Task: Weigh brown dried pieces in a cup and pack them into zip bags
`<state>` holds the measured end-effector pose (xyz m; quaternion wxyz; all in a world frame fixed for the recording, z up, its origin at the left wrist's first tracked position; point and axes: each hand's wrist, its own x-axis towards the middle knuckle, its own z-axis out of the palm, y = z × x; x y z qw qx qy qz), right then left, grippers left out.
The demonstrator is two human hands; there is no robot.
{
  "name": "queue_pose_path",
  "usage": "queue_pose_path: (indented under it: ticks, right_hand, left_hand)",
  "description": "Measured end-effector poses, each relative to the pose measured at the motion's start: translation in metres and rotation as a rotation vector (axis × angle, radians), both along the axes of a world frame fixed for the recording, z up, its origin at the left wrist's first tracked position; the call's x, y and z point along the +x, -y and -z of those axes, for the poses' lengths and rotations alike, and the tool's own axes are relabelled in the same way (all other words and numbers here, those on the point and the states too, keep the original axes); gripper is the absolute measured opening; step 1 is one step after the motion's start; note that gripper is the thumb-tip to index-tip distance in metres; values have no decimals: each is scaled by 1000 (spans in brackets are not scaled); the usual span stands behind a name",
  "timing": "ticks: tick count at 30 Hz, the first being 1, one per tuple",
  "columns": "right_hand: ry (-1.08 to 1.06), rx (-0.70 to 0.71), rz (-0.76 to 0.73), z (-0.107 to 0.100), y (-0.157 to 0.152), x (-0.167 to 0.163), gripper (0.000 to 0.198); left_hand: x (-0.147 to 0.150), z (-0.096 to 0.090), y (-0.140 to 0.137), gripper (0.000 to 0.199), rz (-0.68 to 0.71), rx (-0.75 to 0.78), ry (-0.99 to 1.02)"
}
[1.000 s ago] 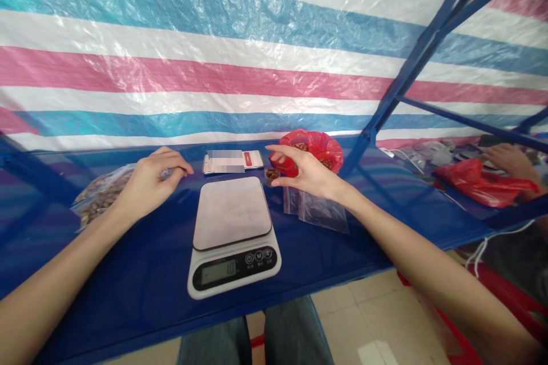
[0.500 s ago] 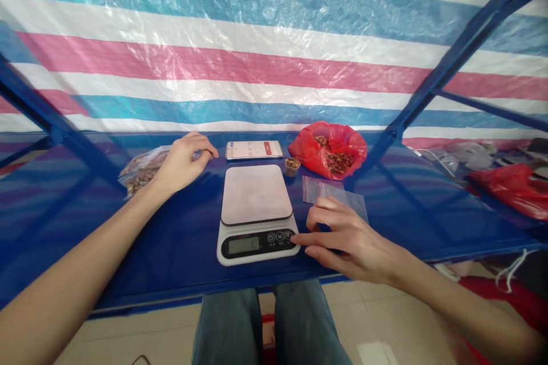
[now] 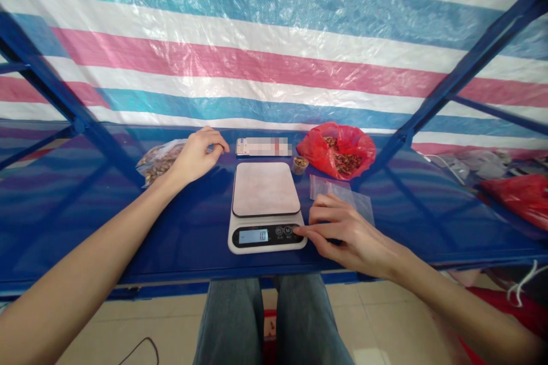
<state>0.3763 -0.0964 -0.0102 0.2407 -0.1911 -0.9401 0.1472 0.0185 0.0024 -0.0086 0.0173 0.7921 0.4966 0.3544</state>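
A white kitchen scale lies in front of me on the blue shelf, its plate bare. The lit display appears to read 1.0. My right hand reaches in from the right, index fingertip on the scale's rightmost button, the other fingers loosely bent and holding nothing. Beyond that hand lie clear zip bags, partly covered by it. My left hand rests loosely curled, thumb apart from the fingers, with nothing seen in it. Beside it is a clear bag of brown nuts or beans, partly hidden by the wrist.
Behind the scale lies a phone, its screen blurred. A small cup of brown pieces stands beside a red plastic bag holding more. Blue frame bars slant up both sides before a striped sheet. Another red bag lies far right.
The scale's display has gone from dim to brightly lit. The view has shifted slightly; my right fingertip stays on the button, and my left hand keeps its place by the bag.
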Motion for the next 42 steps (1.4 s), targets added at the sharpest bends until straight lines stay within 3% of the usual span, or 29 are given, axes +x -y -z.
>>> queue_pose_path:
  ticks: [3, 7, 12, 16, 26, 36, 42]
  right_hand:
    - [-119, -35, 78, -9, -15, 0, 25]
    - [-268, 46, 351, -17, -56, 7, 29]
    - [-131, 16, 354, -11, -102, 14, 89]
    - [-79, -74, 345, 0, -113, 13, 104]
    - [-179, -161, 382, 9, -119, -1, 94]
    - [-278, -219, 277, -34, -97, -32, 94]
    - [-216, -258, 164, -32, -75, -61, 93]
  left_hand:
    - [-1, 0, -1, 30, 22, 12, -2]
    - [-3, 2, -2, 30, 39, 37, 7]
    - [-3, 2, -2, 30, 35, 24, 19]
    - [-2, 1, -2, 29, 35, 9, 9]
    - [-2, 1, -2, 30, 46, 11, 2]
    - [-1, -1, -1, 30, 45, 9, -4]
    - [-2, 0, -2, 30, 42, 24, -14]
